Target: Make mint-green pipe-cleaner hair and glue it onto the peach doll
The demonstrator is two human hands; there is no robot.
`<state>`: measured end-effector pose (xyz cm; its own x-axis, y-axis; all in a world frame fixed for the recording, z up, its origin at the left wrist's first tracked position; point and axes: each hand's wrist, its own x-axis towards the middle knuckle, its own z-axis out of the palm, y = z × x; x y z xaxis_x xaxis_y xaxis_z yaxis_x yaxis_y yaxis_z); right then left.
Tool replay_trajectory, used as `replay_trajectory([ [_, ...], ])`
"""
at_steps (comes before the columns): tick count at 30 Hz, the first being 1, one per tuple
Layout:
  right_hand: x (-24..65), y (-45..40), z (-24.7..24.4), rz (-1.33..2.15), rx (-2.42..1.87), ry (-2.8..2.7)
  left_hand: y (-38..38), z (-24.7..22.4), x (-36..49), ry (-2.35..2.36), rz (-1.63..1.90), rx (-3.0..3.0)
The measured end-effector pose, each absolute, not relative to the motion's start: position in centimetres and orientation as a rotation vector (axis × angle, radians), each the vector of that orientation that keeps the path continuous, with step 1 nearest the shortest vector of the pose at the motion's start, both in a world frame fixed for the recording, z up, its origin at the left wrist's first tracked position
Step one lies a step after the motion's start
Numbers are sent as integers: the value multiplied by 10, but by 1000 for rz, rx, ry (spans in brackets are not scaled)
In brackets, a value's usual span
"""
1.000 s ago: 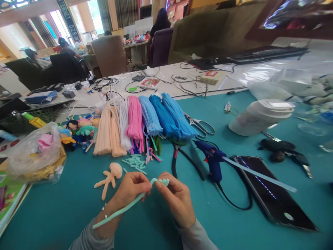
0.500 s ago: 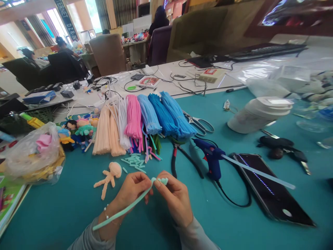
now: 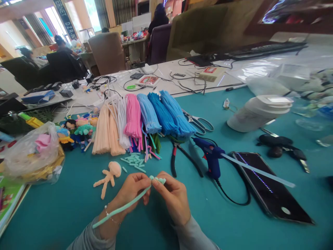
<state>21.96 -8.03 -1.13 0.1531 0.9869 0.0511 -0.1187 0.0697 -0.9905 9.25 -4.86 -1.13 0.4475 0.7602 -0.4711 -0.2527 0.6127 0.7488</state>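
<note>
A mint-green fuzzy stem (image 3: 122, 208) runs from my fingertips back across my left wrist, its far end bunched into small curls. My left hand (image 3: 136, 189) pinches it near the curled part. The curls are held between the thumb and fingers of my right hand (image 3: 173, 196), and the two hands nearly touch. To the left of my left hand lies a peach fuzzy doll figure (image 3: 110, 175) with a round head. Short mint-green pieces (image 3: 134, 159) are scattered just beyond my hands.
Bundles of coloured stems (image 3: 153, 113) lie beyond the hands. Pliers (image 3: 183, 156), scissors (image 3: 199, 123), a blue glue gun (image 3: 213, 156), a phone (image 3: 270, 187) and a white cup (image 3: 257, 114) are to the right. A plastic bag (image 3: 33, 152) lies left. People sit in the background.
My fingertips and the curled end have shifted slightly left, with the curls turned a little. Both hands keep their hold on the stem. The view has moved very slightly.
</note>
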Motion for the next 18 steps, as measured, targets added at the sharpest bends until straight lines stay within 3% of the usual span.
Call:
replay_trajectory([
  [7,224,-77,-13,1333,-1106,-944,-46,-12,86,817,663,617],
  [18,226,-76,-12,1399,-1160,-799,-45,-10,88,861,725,612],
])
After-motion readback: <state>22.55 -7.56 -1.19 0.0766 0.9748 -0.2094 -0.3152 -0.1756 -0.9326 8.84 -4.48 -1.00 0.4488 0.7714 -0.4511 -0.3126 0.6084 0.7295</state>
